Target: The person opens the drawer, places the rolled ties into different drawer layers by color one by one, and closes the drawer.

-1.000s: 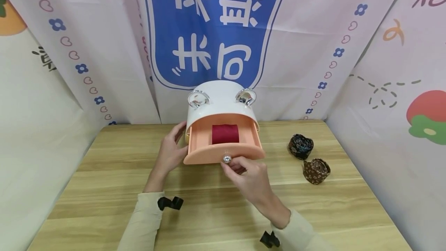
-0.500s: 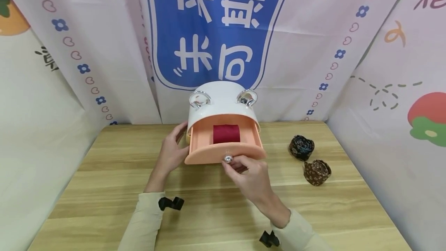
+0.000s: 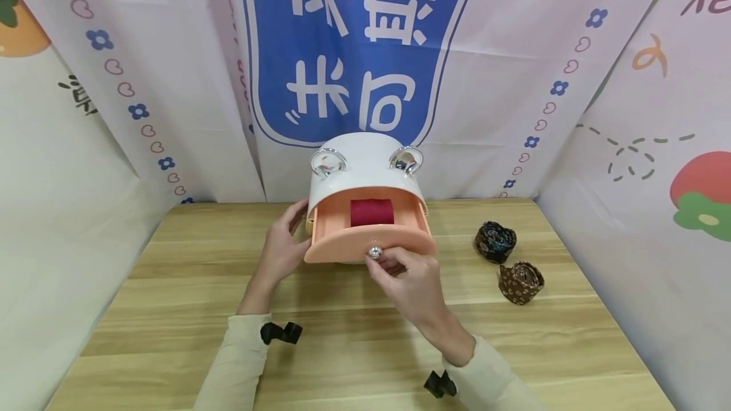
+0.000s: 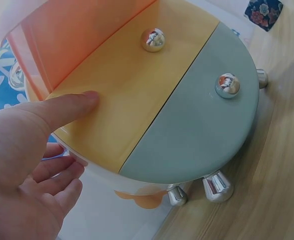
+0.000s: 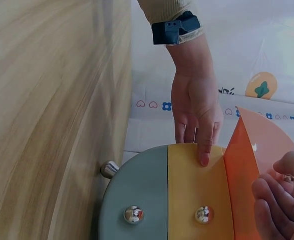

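Plainly, the peach drawer (image 3: pixel 339 245) holds red cloth (image 3: pixel 372 212).

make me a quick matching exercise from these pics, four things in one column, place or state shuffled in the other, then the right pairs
Things
1. dark red rolled fabric
2. yellow flat-fronted drawer with a round silver knob
3. brown patterned fabric roll
4. peach plastic drawer with a curved front

Place or state
A. on the wood-grain table, nearer the person than the black patterned fabric roll
B. pulled out, its knob in the grip of the right hand
C. inside an open drawer
D. closed, in the middle of the stack

Pairs: 1-C, 2-D, 3-A, 4-B
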`<state>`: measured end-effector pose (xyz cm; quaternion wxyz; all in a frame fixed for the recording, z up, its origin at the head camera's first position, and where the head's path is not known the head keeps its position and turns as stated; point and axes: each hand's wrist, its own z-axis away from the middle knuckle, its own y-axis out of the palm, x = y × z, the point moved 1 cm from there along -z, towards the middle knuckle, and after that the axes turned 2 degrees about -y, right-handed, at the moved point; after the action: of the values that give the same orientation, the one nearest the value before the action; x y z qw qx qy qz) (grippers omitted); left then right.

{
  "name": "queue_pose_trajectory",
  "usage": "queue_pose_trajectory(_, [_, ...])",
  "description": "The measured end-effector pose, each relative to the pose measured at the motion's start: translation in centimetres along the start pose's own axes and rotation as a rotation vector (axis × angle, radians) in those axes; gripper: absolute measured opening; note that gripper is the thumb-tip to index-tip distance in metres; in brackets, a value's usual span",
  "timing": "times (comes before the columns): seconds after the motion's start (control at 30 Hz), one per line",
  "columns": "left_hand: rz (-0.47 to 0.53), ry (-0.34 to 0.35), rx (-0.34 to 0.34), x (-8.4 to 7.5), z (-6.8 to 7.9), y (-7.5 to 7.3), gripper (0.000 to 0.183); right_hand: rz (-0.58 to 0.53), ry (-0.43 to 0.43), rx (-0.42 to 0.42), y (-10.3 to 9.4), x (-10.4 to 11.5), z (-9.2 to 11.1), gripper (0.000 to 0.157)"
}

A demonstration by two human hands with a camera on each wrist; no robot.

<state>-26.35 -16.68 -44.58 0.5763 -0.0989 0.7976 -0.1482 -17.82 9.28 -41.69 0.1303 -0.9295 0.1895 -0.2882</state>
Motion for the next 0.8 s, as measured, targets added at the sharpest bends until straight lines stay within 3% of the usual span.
queue_pose_trajectory(0.8, [0.007, 0.004, -0.002, 0.0, -0.1, 0.1, 0.086, 0.044, 0.021, -0.023, 1.3, -1.9, -2.2, 0.012])
